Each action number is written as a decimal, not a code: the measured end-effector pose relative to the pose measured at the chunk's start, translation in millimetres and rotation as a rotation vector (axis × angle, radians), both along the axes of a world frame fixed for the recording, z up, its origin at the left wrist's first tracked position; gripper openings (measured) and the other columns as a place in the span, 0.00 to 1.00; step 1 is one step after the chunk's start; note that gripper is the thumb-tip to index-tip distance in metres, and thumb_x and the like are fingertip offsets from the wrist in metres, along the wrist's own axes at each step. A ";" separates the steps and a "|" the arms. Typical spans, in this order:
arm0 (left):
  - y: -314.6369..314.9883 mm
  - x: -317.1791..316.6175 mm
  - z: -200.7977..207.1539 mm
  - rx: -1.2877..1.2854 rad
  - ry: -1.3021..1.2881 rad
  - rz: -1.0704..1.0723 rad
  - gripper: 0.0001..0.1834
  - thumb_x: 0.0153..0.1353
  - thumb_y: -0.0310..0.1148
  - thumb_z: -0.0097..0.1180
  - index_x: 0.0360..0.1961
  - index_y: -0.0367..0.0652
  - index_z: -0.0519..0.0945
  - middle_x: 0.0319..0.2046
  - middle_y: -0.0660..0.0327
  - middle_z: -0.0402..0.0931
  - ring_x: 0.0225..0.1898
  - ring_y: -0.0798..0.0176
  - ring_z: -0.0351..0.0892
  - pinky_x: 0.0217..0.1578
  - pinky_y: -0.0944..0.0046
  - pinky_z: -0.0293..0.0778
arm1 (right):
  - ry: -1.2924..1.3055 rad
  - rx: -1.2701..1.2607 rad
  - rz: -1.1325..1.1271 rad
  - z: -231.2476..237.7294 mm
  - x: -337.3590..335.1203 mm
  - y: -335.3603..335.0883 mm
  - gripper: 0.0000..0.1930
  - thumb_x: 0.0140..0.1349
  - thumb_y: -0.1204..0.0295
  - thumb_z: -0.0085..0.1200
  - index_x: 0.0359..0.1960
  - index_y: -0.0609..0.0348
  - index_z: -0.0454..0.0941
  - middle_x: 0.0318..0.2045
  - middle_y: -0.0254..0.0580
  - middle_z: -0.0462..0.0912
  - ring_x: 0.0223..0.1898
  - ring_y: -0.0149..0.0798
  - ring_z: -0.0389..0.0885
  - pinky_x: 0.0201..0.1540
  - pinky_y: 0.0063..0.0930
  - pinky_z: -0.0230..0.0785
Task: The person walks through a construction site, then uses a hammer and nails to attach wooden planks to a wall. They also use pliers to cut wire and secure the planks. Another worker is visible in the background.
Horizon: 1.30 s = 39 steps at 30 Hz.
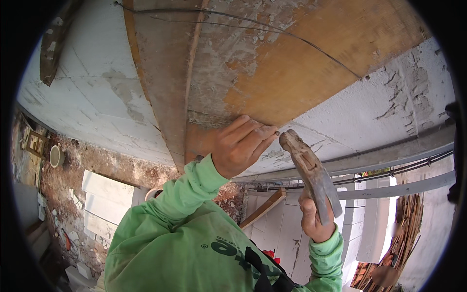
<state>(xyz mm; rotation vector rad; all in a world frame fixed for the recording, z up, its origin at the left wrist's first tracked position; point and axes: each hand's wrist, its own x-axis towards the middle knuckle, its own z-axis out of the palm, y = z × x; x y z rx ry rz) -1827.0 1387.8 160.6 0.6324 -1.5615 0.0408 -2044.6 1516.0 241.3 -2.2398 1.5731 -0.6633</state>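
Observation:
My left hand (242, 145) is raised against the lower edge of a wooden board (292, 73) fixed on the white block wall. Its thumb and fingertips pinch a nail (277, 133), of which only the small dark end shows. My right hand (316, 219) is closed round the handle of a worn claw hammer (311, 170), the handle mostly hidden behind the head. The hammer's striking face is close to the nail, with a small gap between them. The board is orange-brown and smeared with grey mortar.
A dark wire (272, 29) runs across the board. White wall blocks (107, 199) lie on the rubble floor at the left, near a round bucket (57, 156). A wooden beam (262, 208) leans behind me; a stack of thin wood strips (404, 233) stands at the right.

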 end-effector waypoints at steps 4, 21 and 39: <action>0.4 1.2 -0.3 -0.002 -0.012 0.021 0.14 0.45 0.21 0.70 0.35 0.37 0.82 0.26 0.60 0.78 0.26 0.60 0.76 0.25 0.64 0.72 | -0.221 0.169 -0.101 0.3 1.4 -0.3 0.13 0.61 0.66 0.57 0.43 0.62 0.77 0.23 0.45 0.77 0.23 0.46 0.76 0.27 0.29 0.67; -3.5 -1.0 -3.4 -0.027 -0.025 0.016 0.15 0.43 0.21 0.71 0.35 0.36 0.82 0.26 0.59 0.79 0.26 0.60 0.76 0.24 0.65 0.71 | 0.080 0.091 -0.024 3.1 2.2 -0.6 0.12 0.60 0.75 0.55 0.46 0.64 0.79 0.29 0.50 0.82 0.25 0.53 0.80 0.29 0.33 0.71; 10.5 9.5 -4.5 0.165 0.067 -0.048 0.10 0.49 0.18 0.69 0.35 0.35 0.83 0.26 0.57 0.81 0.23 0.64 0.76 0.20 0.66 0.67 | -0.333 0.013 -0.086 -10.7 -0.4 8.6 0.23 0.69 0.51 0.44 0.35 0.64 0.72 0.21 0.38 0.72 0.19 0.33 0.68 0.22 0.25 0.59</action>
